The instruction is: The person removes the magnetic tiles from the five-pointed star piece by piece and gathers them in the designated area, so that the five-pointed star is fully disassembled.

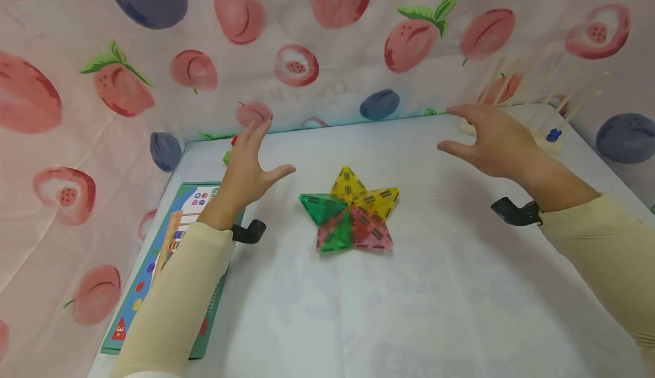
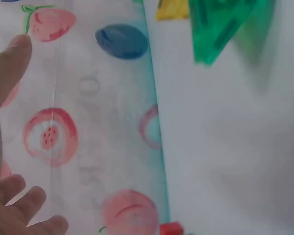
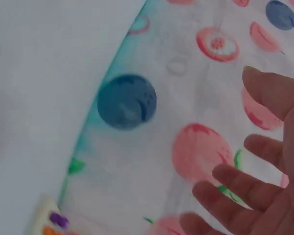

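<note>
- On the white table (image 1: pixel 435 298), near centre: tile star (image 1: pixel 353 216), pieces meeting in the middle, probably so they brace each other.
- Left hand (image 1: pixel 243 167) and right hand (image 1: pixel 496 139): raised either side, fingers loosely extended, gripping nothing; likely wide to avoid knocking it.
- Box (image 1: pixel 158 270) left, peg rack (image 1: pixel 548 142) far right: presumably aside for elbow room.

Head view evenly lit, soft shadows on white tabletop (image 1: pixel 409 298); wrist views dimmer, green tile (image 2: pixel 213 29) blurred.
</note>
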A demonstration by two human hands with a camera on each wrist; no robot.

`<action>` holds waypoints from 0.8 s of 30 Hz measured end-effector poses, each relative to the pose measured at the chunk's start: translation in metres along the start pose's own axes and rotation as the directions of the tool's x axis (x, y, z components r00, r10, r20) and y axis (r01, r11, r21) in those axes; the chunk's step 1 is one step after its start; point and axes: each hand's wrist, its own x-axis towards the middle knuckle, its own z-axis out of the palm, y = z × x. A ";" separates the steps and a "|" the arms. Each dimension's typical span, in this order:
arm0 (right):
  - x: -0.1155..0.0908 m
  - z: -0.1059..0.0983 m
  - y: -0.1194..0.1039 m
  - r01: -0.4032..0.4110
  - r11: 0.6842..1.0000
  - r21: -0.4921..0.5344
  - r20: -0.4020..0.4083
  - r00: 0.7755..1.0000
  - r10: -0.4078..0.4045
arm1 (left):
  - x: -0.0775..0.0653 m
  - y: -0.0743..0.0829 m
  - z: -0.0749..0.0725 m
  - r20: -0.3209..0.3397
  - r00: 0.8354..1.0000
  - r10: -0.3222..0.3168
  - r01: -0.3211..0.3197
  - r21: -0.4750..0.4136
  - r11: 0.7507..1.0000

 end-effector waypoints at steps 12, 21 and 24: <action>-0.008 0.093 -0.008 -0.106 0.868 0.485 0.278 0.960 -0.039 | -0.029 -0.005 0.060 0.311 0.945 -0.100 0.201 -0.312 0.929; -0.001 0.129 -0.013 -0.172 0.773 0.610 0.368 0.926 -0.084 | -0.031 -0.013 0.090 0.451 0.876 -0.170 0.354 -0.364 0.862; -0.001 0.133 -0.013 -0.191 0.756 0.626 0.387 0.918 -0.088 | -0.030 -0.013 0.095 0.464 0.867 -0.181 0.360 -0.334 0.871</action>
